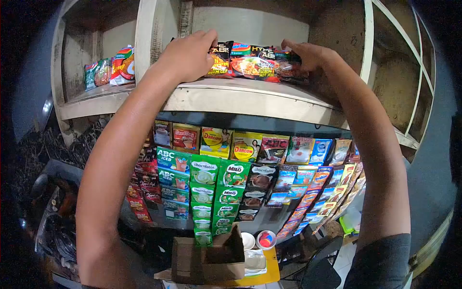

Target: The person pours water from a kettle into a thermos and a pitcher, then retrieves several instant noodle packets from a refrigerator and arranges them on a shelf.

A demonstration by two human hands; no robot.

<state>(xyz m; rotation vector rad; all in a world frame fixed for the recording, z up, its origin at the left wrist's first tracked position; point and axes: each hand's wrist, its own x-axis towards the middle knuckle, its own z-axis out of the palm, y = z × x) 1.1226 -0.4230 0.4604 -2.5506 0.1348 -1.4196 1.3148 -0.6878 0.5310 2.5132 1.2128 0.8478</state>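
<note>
Several dark noodle packets (252, 61) stand in a row on the middle compartment of a white wooden shelf (240, 96). My left hand (191, 55) rests over the left end of the row, its fingers bent behind the top of a packet. At the right end, my right hand (308, 54) touches a dark packet, with thumb and fingers spread around its upper corner. Part of each end packet is hidden by the hands.
More noodle packets (123, 66) stand in the left compartment. Strips of drink sachets (234, 174) hang beneath the shelf. Lower down are an open cardboard box (207, 272), a yellow board (272, 269) and a round container (265, 239). Upright dividers flank the middle compartment.
</note>
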